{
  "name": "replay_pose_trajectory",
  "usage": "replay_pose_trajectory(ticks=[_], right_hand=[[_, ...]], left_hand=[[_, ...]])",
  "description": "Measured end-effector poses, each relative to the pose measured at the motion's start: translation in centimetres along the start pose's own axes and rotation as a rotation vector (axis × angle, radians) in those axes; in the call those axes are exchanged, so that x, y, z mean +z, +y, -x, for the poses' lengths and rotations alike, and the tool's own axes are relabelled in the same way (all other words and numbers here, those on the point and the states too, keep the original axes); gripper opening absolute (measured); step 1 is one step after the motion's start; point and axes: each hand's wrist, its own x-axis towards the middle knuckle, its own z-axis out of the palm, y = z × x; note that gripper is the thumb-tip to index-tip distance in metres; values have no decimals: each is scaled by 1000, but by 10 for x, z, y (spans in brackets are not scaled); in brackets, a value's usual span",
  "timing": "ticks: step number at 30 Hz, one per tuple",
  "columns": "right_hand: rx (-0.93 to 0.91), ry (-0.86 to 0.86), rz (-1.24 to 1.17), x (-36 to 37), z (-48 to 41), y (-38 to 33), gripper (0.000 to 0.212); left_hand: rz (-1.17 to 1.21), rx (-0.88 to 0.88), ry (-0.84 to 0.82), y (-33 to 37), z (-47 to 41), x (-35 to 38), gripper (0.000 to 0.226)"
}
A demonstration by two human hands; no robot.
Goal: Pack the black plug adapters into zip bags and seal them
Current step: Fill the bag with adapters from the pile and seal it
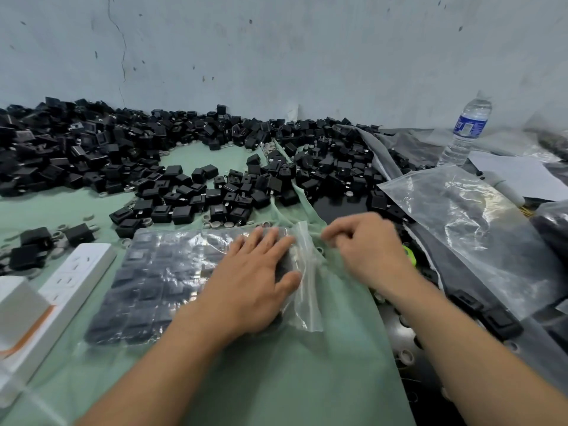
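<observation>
A clear zip bag [159, 281] lies flat on the green cloth [307, 379], filled with black plug adapters laid in rows. My left hand [255, 281] presses flat on the bag's right end with straight fingers. The bag's open strip [307, 272] stands up just right of that hand. My right hand [365, 244] is beside the strip with fingers curled; whether it pinches the plastic I cannot tell, as it is blurred. A big heap of loose black adapters [123, 155] covers the back of the table.
A white power strip [70, 278] and a white box [18, 309] lie at the left. Empty clear bags [479, 216] are stacked at the right. A water bottle [467, 130] stands at the back right. Small grey rings are scattered among the adapters.
</observation>
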Motion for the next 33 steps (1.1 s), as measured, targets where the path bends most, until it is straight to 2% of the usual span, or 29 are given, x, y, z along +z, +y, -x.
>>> replay_pose_trajectory(ticks=[2, 4, 5, 8, 10, 14, 17, 18, 21, 25, 30, 33], right_hand=[[34, 100, 120, -16, -13, 10, 33], [69, 121, 351, -33, -32, 24, 28], [104, 83, 469, -39, -44, 31, 27], [173, -185, 758, -50, -73, 43, 31], [148, -299, 891, -50, -84, 47, 37], [-3, -375, 1061, -44, -95, 46, 41], [-101, -443, 1191, -34, -96, 39, 28], [-120, -492, 1233, -31, -96, 37, 23], [-119, -592, 1310, -30, -94, 33, 28], [-131, -582, 1277, -39, -91, 38, 30], [-364, -397, 1381, -38, -83, 46, 21], [-353, -344, 1374, -41, -81, 58, 29]], left_hand=[[-52, -7, -93, -4, -2, 4, 72], [-83, -9, -126, -6, -5, 4, 73], [-93, -6, -136, -6, -6, 3, 73], [-110, -1, -150, -6, -7, 4, 73], [-106, -3, -147, -6, -7, 5, 73], [-85, 0, -132, -6, -6, 5, 73], [-64, -1, -118, -6, -7, 5, 72], [-57, 0, -113, -5, -7, 5, 72], [-46, -1, -103, -5, -6, 6, 71], [-42, -1, -105, -4, -4, 5, 71], [-43, -1, -112, -3, -3, 3, 70], [-39, -3, -114, -4, -3, 2, 70]])
